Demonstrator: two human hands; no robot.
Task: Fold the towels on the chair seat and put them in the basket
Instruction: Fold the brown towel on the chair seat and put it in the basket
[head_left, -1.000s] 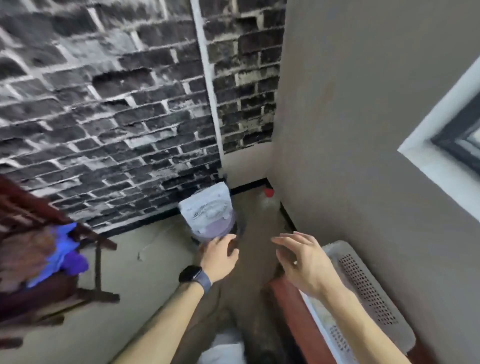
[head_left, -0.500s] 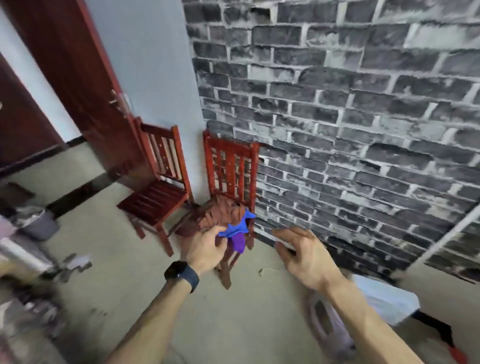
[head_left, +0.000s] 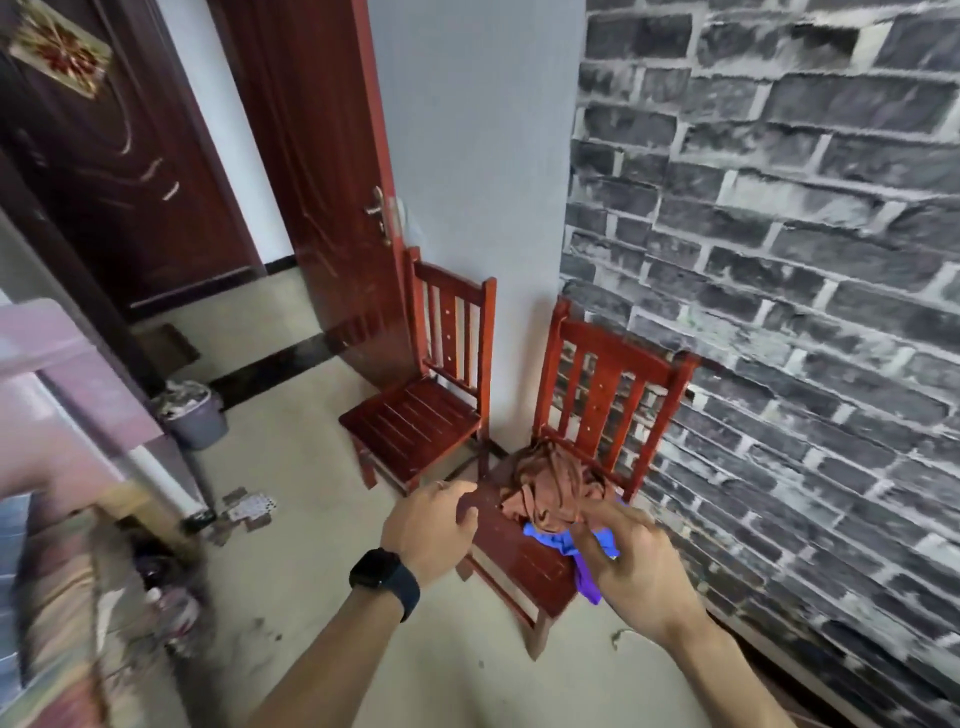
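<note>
Both hands, left hand (head_left: 434, 525) and right hand (head_left: 631, 561), reach loose-fingered over brown towel (head_left: 553, 491), each grip empty

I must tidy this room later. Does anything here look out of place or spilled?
Yes. Small cards or papers lie scattered on the floor beside the grey bin. The brown towel and blue towel sit in a crumpled heap on the right chair's seat; the blue one hangs over its edge.

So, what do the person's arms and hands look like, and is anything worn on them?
Both forearms are bare, with no sleeves in view. The left hand has a black smartwatch on its wrist, with a dark square face and a dark band. A thin ring seems to sit on one left finger. The right hand shows no watch, ring or glove.
</note>
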